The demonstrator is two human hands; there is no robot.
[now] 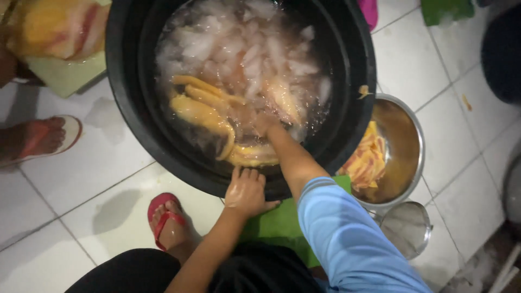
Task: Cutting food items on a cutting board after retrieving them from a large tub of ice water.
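A big black tub (135, 108) stands on the tiled floor, filled with icy water, pale meat pieces (244, 49) and yellow chicken pieces (203, 111). My left hand (247, 192) grips the tub's near rim, fingers curled over the edge. My right hand (265, 123) reaches down into the water among the pieces, blurred by the water; whether it holds anything cannot be told. A light blue sleeve covers my right upper arm.
A metal bowl (404, 135) with yellow-orange pieces sits right of the tub, a metal strainer (407, 228) below it. My foot in a red sandal (165, 220) rests on the floor. Another person's sandalled foot (40, 138) is at left. A green mat (277, 222) lies under me.
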